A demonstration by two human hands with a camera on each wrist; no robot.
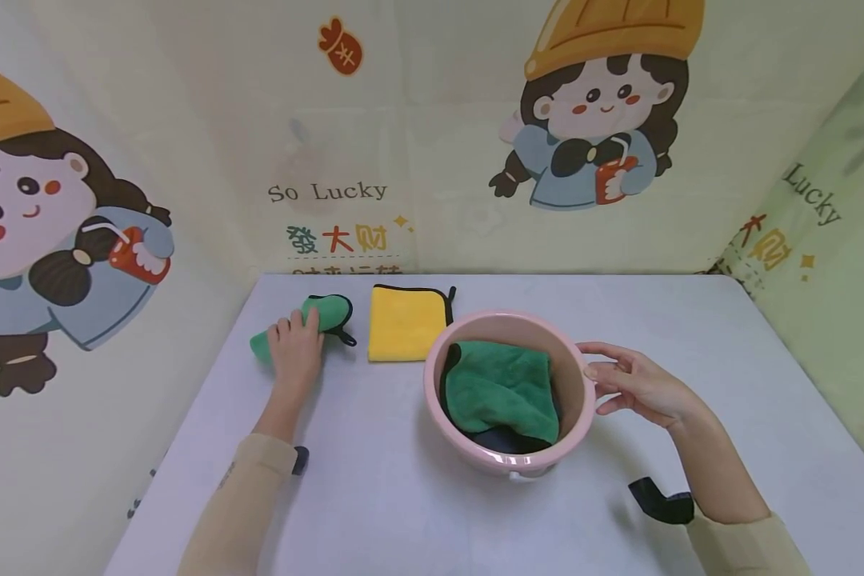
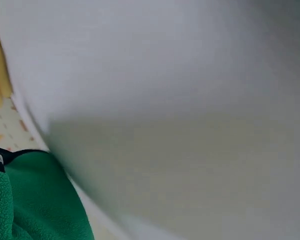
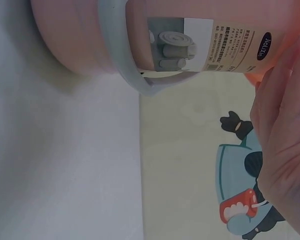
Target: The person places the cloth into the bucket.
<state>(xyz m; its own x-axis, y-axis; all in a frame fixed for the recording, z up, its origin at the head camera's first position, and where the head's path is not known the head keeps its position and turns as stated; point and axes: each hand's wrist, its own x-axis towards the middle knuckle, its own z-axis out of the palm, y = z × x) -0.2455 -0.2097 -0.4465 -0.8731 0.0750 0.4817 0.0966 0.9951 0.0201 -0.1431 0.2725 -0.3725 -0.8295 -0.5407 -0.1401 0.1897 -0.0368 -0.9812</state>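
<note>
In the head view my left hand (image 1: 297, 348) grips a green cloth (image 1: 329, 310) with black edging at the table's left side; the cloth sticks out on both sides of the fingers. The left wrist view catches part of this green cloth (image 2: 45, 195), without the hand. A pink bucket (image 1: 583, 400) stands right of centre with another green cloth (image 1: 504, 384) inside it. My right hand (image 1: 641, 384) touches the bucket's right outer side near the rim, fingers fairly straight. From the right wrist, the hand (image 3: 285, 130) lies against the labelled bucket wall (image 3: 240, 12).
A folded yellow cloth (image 1: 406, 324) with black edging lies behind and left of the bucket. Dark material (image 1: 507, 440) shows under the cloth inside the bucket. The bucket has a pale handle (image 3: 115, 45). A printed curtain (image 1: 439, 160) hangs behind the white table (image 1: 374, 496).
</note>
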